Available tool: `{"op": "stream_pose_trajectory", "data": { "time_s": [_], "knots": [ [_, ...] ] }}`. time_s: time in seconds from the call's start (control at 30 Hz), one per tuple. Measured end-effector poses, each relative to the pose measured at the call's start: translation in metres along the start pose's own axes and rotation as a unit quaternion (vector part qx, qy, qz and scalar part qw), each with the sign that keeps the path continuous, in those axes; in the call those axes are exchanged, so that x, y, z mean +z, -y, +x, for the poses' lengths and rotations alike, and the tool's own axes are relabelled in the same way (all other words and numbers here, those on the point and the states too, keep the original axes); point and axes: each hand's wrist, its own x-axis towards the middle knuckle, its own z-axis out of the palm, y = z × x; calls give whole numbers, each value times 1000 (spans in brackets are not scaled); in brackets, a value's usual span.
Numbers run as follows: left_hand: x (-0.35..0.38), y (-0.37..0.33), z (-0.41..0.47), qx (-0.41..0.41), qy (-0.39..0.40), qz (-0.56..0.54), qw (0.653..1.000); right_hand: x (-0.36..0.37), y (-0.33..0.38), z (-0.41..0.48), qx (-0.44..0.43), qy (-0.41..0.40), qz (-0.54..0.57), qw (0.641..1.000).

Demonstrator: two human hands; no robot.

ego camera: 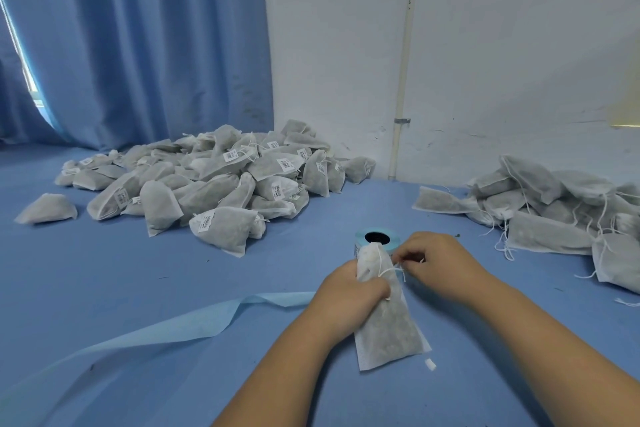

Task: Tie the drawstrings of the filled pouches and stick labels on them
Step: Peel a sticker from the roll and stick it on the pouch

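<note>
At the lower middle of the frame, a pouch [384,308] is held above the counter [173,288], the left hand [349,298] on its left side and the right hand [440,263] at its upper right, on the drawstring [398,269]. Just behind the pouch stands a label roll [375,239]. A loose strip [156,333] lies on the counter from the left hand toward the lower left. A heap of labelled pouches [214,180] fills the middle left, against the curtain [131,45]. Another pile of pouches [554,211] sits at the right edge, below the wall [502,45].
</note>
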Motion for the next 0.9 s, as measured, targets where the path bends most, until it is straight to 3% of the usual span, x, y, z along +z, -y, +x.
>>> {"op": "stream_pose_trajectory", "data": {
  "time_s": [0.27, 0.37, 0.43, 0.53, 0.67, 0.73, 0.9],
  "knots": [
    [0, -2, -1, -17, 5, 1, 1000, -22, 2, -1, 172, 24, 45, 984],
    [-2, -4, -2, -29, 9, 0, 1000, -39, 0, -6, 217, 34, 13, 976],
    [-2, -5, -4, -38, 9, -6, 999, -52, 3, -10, 230, 17, 51, 972],
    [-1, -10, -6, -33, -7, -19, 999, -69, 22, -22, 212, -9, 274, 938],
    [3, -20, -11, 15, -15, -35, 999, -74, 59, -50, 94, 92, 517, 846],
    [7, -24, -14, 29, 15, -57, 998, -72, 69, -58, 66, 116, 532, 836],
    [17, -28, -22, 6, 68, -98, 993, -63, 75, -59, 79, 51, 475, 875]
  ]
}}
